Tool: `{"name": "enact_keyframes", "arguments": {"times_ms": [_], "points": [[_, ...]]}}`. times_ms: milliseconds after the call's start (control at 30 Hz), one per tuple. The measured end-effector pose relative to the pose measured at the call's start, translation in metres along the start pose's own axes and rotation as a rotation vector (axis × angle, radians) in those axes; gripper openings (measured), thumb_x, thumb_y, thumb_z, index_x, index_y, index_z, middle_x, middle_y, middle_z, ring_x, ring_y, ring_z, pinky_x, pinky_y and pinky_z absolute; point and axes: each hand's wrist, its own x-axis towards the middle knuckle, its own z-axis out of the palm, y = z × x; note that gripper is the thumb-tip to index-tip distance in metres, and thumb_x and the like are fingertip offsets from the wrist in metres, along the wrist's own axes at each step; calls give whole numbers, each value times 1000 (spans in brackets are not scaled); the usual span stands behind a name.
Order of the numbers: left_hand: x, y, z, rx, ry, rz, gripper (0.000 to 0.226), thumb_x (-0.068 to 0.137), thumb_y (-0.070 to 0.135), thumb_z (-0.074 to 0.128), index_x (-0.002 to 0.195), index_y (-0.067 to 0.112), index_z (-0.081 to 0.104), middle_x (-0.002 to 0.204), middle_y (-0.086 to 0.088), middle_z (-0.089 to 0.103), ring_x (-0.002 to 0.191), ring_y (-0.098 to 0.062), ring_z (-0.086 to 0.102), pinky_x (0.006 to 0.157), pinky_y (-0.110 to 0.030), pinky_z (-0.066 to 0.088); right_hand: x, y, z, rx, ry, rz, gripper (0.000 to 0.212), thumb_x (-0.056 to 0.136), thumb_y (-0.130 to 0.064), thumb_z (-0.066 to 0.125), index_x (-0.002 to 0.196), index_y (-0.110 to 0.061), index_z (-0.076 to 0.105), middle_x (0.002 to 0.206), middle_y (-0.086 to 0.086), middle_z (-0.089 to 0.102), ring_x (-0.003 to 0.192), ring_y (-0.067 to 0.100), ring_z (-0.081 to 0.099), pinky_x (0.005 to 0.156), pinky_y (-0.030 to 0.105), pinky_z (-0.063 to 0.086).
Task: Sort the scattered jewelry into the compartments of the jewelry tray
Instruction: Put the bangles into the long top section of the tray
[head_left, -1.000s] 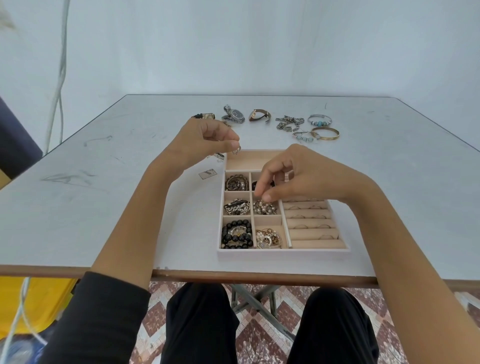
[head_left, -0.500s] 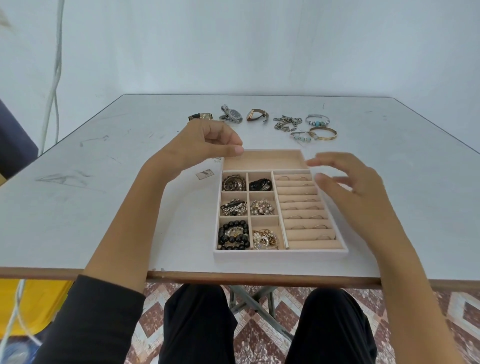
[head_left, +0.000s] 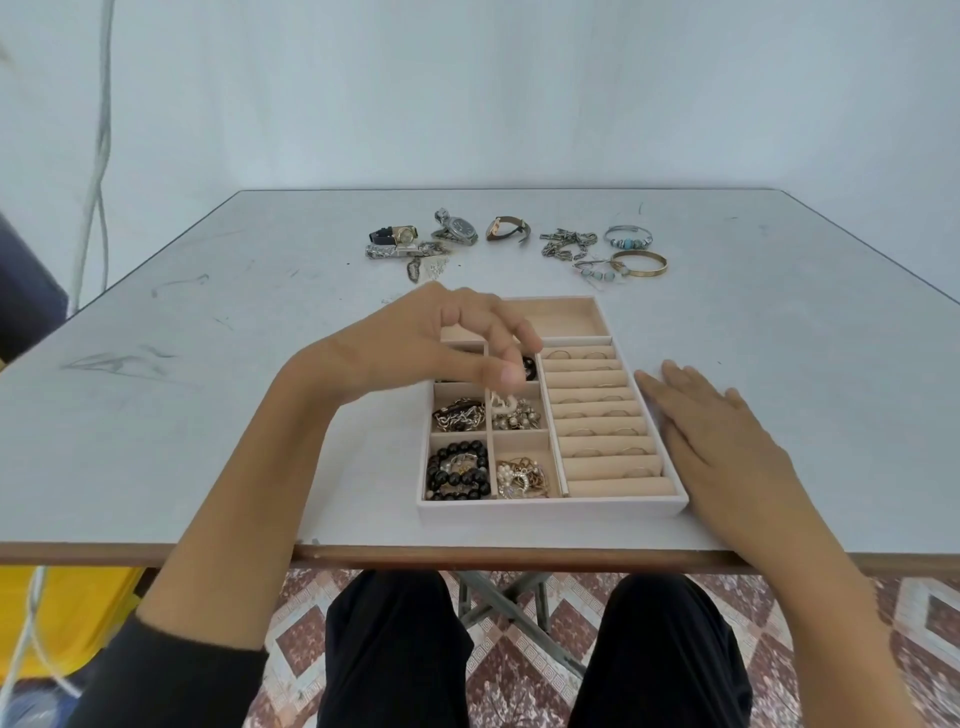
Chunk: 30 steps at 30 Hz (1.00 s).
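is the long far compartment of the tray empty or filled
Empty where visible: the long compartment shows bare beige lining, though the left hand hides its left end.

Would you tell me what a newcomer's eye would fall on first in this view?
The beige compartmented jewelry tray near the front edge of the white table draws the eye, its left cells filled with black beads and chains. The left hand hovers over those cells, fingers curled above a small pale trinket; the right hand lies flat beside the tray's right wall. Loose watches and bangles line the far side.
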Motion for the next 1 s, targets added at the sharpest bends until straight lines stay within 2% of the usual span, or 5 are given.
{"name": "enact_keyframes", "arguments": {"times_ms": [133,300,800,1000], "points": [[-5,1,18,26,-115,49,4,72,27,77,75,25,75,127,22,56,127,4,42,106,-25,26,0,0,0,7,6,-2,48,103,-18,24,150,-27,25,160,-4,13,147,8,6,119,28,0],[-5,-5,26,214,-105,84,14,72,41,78,80,30,77,134,33,46,134,9,25,115,-48,8,0,0,0,16,13,-1,48,103,-18,24,150,-27,26,159,-3,14,147,8,7,119,29,1],[-4,-7,26,187,-72,145,13,70,40,80,82,36,77,134,27,49,136,-3,31,115,-50,16,1,1,2,7,27,-3,47,103,-19,25,149,-28,27,159,-3,16,147,9,9,119,29,1],[-3,-9,27,258,-70,160,19,66,49,77,82,39,75,134,30,48,134,2,30,113,-52,12,1,1,2,4,28,-4,48,102,-17,25,149,-28,28,159,-3,17,147,10,10,119,30,2]]}}
